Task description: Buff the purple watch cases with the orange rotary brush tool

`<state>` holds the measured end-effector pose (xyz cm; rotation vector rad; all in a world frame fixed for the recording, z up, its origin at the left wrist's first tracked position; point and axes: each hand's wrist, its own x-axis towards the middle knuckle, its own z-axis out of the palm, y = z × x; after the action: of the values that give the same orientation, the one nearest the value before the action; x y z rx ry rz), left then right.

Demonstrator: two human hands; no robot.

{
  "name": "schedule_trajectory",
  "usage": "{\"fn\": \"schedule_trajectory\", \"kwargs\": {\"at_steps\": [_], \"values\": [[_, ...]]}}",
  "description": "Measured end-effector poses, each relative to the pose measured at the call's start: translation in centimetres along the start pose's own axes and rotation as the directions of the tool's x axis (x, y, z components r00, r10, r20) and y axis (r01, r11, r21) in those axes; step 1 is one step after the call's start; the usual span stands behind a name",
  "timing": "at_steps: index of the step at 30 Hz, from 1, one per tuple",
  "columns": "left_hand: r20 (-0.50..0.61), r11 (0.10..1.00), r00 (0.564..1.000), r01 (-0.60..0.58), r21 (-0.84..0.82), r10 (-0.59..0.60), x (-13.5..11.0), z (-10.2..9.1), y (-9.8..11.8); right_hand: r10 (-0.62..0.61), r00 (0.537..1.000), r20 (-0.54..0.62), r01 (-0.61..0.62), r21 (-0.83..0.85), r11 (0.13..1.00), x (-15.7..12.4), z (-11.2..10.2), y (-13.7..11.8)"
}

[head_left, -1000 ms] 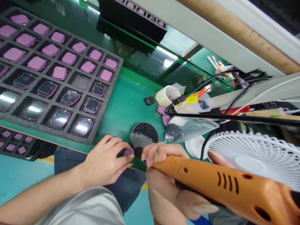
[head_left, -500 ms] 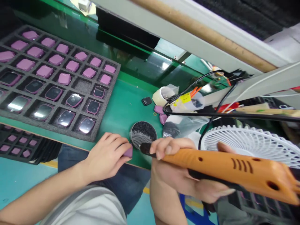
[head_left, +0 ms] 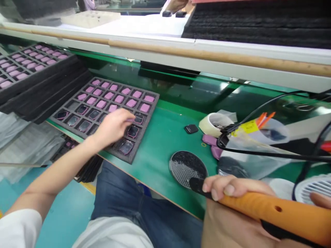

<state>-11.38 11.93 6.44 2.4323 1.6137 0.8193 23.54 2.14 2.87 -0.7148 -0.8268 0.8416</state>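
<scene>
a green bench [head_left: 160,144] is seen across the view, with a stack of black foam trays [head_left: 38,86] piled at its left end. a single foam tray [head_left: 133,155] is laid flat in front of that stack; its far rows are filled with purple backs, its near rows with screen-up pieces, and a few cells are seen bare. an orange screwdriver [head_left: 279,215] is clenched in the right hand [head_left: 232,189] at the lower right, its black nose held just over the near rim of a round black dish [head_left: 188,165]. a white fan [head_left: 314,186] is cut off by the frame edge beside it. the left hand [head_left: 112,125] is stretched over the near right part of the tray, and a purple case [head_left: 130,120] is pinched between its fingertips, above the cells and not yet seated, though the exact cell is hidden by blur. the step is judged to be the placing of the case into the tray. for that, the case has to be squared to a bare cell and lowered flat before the pinch is eased.
</scene>
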Motion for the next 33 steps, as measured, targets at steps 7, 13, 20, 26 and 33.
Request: {"fn": "schedule_trajectory", "kwargs": {"at_steps": [7, 13, 20, 26, 33], "values": [[0.147, 0.990, 0.988, 0.023, 0.141, -0.044, 0.7, -0.6, -5.5, -0.208, 0.967, 0.148, 0.216, -0.039, 0.976, 0.6, 1.5, 0.0], [0.080, 0.894, 0.949, 0.258, 0.365, -0.306, 1.9, -2.1, -7.3, -0.185, 0.976, 0.116, 0.194, -0.067, 0.979, 0.6, 2.2, -0.6], [0.225, 0.848, 0.899, 0.236, 0.475, -0.376, 5.4, -2.4, -6.9, -0.217, 0.976, 0.021, 0.218, -0.108, 0.970, 1.1, 4.2, 0.2], [0.112, 0.847, 0.942, 0.228, 0.481, -0.317, 4.5, -4.6, -4.0, -0.194, 0.981, -0.006, 0.192, -0.132, 0.972, 0.8, 4.5, 1.2], [0.164, 0.971, 0.964, -0.226, 0.080, 0.211, -3.6, -0.6, 6.3, -0.146, 0.989, -0.025, 0.140, -0.158, 0.977, 0.7, 4.8, 1.0]]}}
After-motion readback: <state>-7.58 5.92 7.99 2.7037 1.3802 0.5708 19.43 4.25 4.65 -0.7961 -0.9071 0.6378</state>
